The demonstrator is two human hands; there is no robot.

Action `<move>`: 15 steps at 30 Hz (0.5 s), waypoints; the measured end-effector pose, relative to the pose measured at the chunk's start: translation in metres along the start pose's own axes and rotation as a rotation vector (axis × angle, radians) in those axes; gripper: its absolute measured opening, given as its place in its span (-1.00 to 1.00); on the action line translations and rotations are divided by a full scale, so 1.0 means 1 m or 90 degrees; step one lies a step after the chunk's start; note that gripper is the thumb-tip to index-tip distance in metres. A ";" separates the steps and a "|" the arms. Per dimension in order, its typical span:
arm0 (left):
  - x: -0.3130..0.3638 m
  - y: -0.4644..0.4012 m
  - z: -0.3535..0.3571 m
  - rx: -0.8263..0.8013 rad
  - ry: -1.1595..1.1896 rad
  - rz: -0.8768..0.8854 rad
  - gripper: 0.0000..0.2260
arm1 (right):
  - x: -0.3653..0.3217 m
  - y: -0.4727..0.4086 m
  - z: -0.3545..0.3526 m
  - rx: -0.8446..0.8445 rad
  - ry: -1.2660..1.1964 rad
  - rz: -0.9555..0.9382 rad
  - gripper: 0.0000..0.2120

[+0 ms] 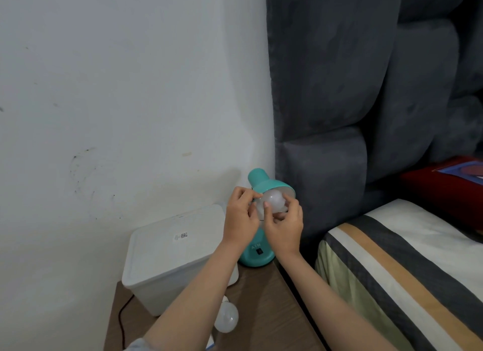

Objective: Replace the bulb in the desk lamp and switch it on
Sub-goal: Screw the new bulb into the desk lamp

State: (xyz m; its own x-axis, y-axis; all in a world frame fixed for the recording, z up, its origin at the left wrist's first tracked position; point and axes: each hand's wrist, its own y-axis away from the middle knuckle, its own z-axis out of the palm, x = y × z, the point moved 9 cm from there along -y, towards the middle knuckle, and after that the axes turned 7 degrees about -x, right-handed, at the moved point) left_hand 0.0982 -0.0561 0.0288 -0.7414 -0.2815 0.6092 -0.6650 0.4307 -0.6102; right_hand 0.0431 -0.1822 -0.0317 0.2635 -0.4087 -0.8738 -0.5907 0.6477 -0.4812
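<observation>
A teal desk lamp (264, 183) stands at the back of a brown bedside table (264, 306), its shade tilted toward me. A frosted white bulb (273, 200) sits in the shade's mouth. My right hand (283, 226) wraps its fingers around the bulb from below and the right. My left hand (241, 216) touches the shade's left rim and the bulb's left side with its fingertips. The lamp's base (257, 256) shows a small black switch. A second white bulb (226, 318) lies on the table under my left forearm.
A white lidded plastic box (172, 256) takes up the table's left part, against the white wall. A dark cable (121, 316) runs down the table's left edge. A grey padded headboard (339, 102) and a striped bed (407, 267) border the right side.
</observation>
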 end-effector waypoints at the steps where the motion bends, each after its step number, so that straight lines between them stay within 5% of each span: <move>1: 0.001 0.000 0.000 0.001 0.003 0.000 -0.75 | -0.002 0.002 0.002 -0.009 0.002 -0.020 -0.51; 9: 0.002 0.001 -0.002 0.012 0.001 0.002 -0.77 | 0.010 -0.002 0.005 -0.019 -0.068 0.085 -0.60; 15: 0.001 0.002 -0.003 0.009 -0.004 0.001 -0.73 | 0.003 0.000 0.003 0.001 -0.051 0.018 -0.65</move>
State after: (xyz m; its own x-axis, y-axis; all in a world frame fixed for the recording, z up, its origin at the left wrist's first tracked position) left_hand 0.0964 -0.0534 0.0295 -0.7429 -0.2868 0.6049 -0.6651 0.4193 -0.6180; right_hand 0.0463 -0.1816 -0.0349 0.3060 -0.3376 -0.8902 -0.5973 0.6600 -0.4556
